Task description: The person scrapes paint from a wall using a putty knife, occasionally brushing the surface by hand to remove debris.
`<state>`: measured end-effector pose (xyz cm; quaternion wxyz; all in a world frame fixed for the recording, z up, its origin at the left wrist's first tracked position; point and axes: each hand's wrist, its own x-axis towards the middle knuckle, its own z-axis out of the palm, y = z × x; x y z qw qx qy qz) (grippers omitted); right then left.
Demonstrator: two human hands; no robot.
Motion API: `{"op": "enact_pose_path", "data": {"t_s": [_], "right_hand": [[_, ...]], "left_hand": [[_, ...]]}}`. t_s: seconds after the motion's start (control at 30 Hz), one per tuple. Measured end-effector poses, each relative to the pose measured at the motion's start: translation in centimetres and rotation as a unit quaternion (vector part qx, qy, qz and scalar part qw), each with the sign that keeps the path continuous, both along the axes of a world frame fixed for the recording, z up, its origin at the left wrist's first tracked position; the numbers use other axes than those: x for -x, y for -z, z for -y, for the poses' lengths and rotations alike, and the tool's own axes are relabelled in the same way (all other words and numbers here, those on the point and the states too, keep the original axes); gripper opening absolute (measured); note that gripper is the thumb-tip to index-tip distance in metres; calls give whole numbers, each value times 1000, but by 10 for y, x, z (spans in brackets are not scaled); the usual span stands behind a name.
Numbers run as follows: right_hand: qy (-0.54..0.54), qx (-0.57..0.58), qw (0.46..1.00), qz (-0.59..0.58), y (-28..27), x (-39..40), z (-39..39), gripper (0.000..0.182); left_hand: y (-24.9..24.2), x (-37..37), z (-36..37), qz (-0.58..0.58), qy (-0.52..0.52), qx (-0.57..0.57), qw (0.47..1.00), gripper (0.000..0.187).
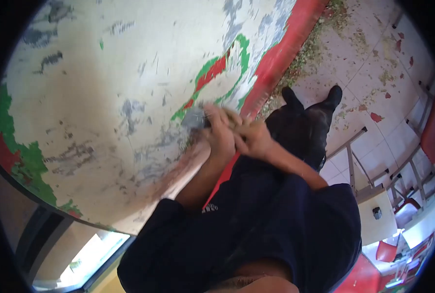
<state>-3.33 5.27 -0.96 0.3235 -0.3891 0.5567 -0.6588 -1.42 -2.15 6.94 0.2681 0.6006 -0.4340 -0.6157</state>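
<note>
Both of my hands close together on a scraper [194, 118], its broad grey blade against the painted wall [110, 93]. My left hand [219, 133] is nearer the blade, its fingers wrapped round the tool. Behind it, my right hand [256, 138] grips the handle end. The handle is mostly hidden by the fingers, and motion blurs this area. Just above the blade, a patch of green paint [205, 69] with red inside shows through the white coat. Grey scraped marks surround it.
A red band [281, 53] runs along the wall's lower edge. Paint flakes [320, 44] litter the tiled floor [344, 73] near my shoes [333, 95]. At the right are metal-legged furniture [351, 161], a pale tabletop [376, 217] and red chairs [433, 129]. A bright window [98, 254] is at lower left.
</note>
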Motion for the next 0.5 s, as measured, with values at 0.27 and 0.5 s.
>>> {"op": "enact_pose_path", "data": {"t_s": [0.27,0.5], "right_hand": [[25,43,995,81,-10,1,8,27],[35,25,996,77,-10,-5,-2,32]], "left_hand": [[-4,-6,5,-35,97,28,994,51],[5,-19,5,-48,105,-2,993,50]]}}
